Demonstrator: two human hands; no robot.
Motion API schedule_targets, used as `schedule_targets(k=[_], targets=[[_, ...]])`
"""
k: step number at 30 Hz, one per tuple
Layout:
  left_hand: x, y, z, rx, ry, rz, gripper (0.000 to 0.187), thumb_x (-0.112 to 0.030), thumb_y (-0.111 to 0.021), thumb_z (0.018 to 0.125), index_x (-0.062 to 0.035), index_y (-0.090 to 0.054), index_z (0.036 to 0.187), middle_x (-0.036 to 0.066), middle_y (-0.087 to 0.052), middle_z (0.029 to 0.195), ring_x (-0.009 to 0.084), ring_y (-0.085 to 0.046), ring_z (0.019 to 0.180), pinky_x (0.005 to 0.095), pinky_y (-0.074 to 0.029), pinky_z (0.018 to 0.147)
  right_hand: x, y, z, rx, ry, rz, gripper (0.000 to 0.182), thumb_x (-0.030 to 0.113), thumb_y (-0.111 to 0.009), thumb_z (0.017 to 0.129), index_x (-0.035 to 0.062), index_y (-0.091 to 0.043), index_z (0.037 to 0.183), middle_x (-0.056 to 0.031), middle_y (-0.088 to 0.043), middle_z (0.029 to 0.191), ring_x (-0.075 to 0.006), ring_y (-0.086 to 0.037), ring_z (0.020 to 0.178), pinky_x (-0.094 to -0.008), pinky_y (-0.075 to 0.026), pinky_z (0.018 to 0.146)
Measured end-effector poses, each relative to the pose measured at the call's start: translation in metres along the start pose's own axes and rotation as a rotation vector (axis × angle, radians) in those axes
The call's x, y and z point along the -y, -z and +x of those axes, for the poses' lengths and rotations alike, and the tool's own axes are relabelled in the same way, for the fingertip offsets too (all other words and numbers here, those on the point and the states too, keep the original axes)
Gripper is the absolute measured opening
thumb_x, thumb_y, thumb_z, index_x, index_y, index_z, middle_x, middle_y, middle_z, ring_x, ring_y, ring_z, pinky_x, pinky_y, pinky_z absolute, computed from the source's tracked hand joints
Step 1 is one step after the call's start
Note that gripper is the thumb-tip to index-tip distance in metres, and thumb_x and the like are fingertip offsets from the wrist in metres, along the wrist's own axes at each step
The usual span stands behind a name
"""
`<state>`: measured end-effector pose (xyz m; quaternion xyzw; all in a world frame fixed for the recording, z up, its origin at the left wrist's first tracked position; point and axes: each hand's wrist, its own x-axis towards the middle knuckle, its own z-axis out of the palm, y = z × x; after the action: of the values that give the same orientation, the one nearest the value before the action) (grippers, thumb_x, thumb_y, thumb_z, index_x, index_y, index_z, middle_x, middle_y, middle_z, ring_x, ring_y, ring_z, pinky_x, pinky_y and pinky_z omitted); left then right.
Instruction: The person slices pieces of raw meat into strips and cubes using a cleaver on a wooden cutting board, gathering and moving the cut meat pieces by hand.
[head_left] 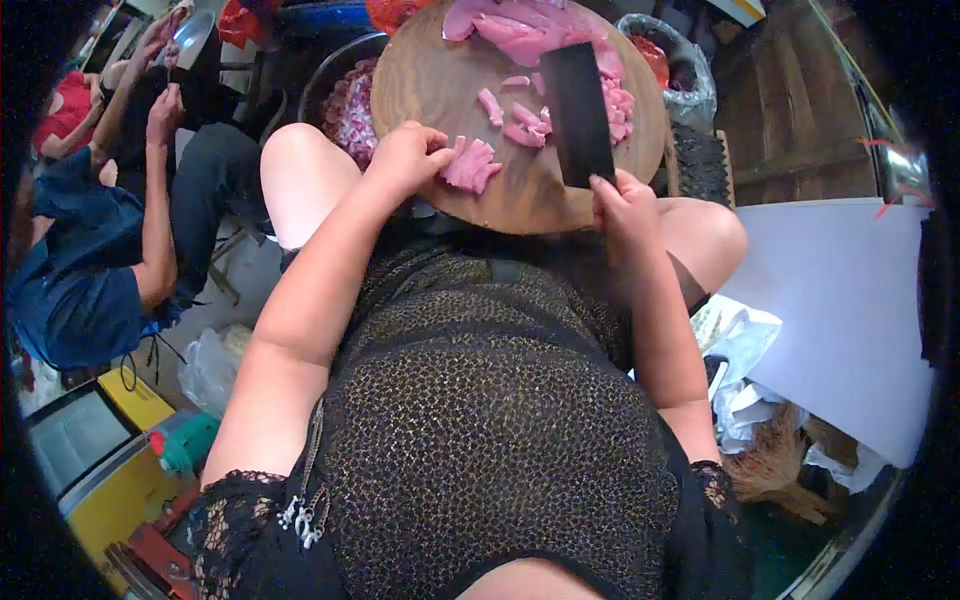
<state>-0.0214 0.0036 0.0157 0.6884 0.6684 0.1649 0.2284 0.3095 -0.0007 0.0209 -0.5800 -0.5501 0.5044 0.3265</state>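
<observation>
My right hand (622,203) grips the handle of a dark, wide-bladed cleaver (577,115), held over the right part of a round wooden chopping board (430,70). At the board's lower left, my left hand (407,155) is beside a cut piece of pink meat (471,166), with fingers bent and thumb toward the meat; whether it grips the piece is unclear. Several small meat strips (524,130) lie in the middle of the board. Larger slabs of meat (515,30) rest at its far edge, and more small pieces show right of the blade.
Left of the board stands a metal bowl (350,110) of chopped meat. A plastic-lined container (690,75) is at the right. Another person in dark blue (85,270) sits at the left, hands raised; someone in red (68,110) is beyond. A white panel (840,310) stands right.
</observation>
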Motion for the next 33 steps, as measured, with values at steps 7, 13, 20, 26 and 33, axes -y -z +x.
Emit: schedule_targets(k=[7, 13, 20, 26, 33], targets=[[0.005, -0.012, -0.004, 0.068, -0.137, -0.174, 0.027, -0.023, -0.065, 0.086, -0.0060, -0.071, 0.106, 0.016, -0.068, 0.103, 0.0299, -0.066, 0.095, 0.0359, -0.052, 0.084, 0.059, -0.016, -0.044, 0.208, 0.008, -0.199, 0.025, 0.021, -0.060, 0.093, 0.0013, -0.066, 0.107, -0.0023, -0.056, 0.065, -0.0092, -0.053, 0.060, -0.0275, -0.044, 0.056], [0.008, -0.016, -0.035, -0.186, -0.272, -0.155, 0.020, -0.013, -0.066, 0.085, -0.0028, -0.069, 0.101, 0.014, -0.066, 0.105, 0.0322, -0.064, 0.100, 0.0379, -0.051, 0.087, 0.085, -0.030, -0.058, 0.242, 0.343, -0.588, 0.028, 0.018, -0.056, 0.090, 0.0059, -0.064, 0.114, -0.0224, -0.067, 0.089, -0.0390, -0.065, 0.082, -0.0456, -0.053, 0.071], [0.005, -0.031, -0.031, -0.210, -0.435, -0.173, 0.016, -0.009, -0.066, 0.078, -0.0056, -0.071, 0.092, 0.012, -0.065, 0.101, 0.0326, -0.063, 0.095, 0.0400, -0.052, 0.086, 0.089, -0.040, -0.055, 0.263, 0.488, -0.887, 0.027, 0.018, -0.056, 0.089, 0.0074, -0.062, 0.113, -0.0164, -0.068, 0.082, -0.0341, -0.067, 0.075, -0.0456, -0.054, 0.065], [0.001, -0.031, -0.031, -0.254, -0.439, -0.157, 0.013, -0.009, -0.065, 0.078, -0.0058, -0.072, 0.089, 0.012, -0.066, 0.093, 0.0316, -0.064, 0.090, 0.0400, -0.053, 0.082, 0.093, -0.041, -0.058, 0.301, 0.426, -0.903, 0.026, 0.016, -0.054, 0.088, 0.0056, -0.062, 0.110, -0.0181, -0.068, 0.082, -0.0358, -0.067, 0.075, -0.0473, -0.054, 0.065], [-0.004, -0.017, -0.032, -0.169, -0.423, -0.073, 0.018, -0.009, -0.064, 0.079, -0.0061, -0.072, 0.095, 0.012, -0.067, 0.101, 0.0318, -0.063, 0.097, 0.0409, -0.051, 0.087, 0.107, -0.053, -0.041, 0.455, 0.267, -0.968, 0.015, 0.010, -0.056, 0.085, 0.0007, -0.062, 0.095, -0.0199, -0.066, 0.076, -0.0366, -0.067, 0.073, -0.0469, -0.054, 0.066]])
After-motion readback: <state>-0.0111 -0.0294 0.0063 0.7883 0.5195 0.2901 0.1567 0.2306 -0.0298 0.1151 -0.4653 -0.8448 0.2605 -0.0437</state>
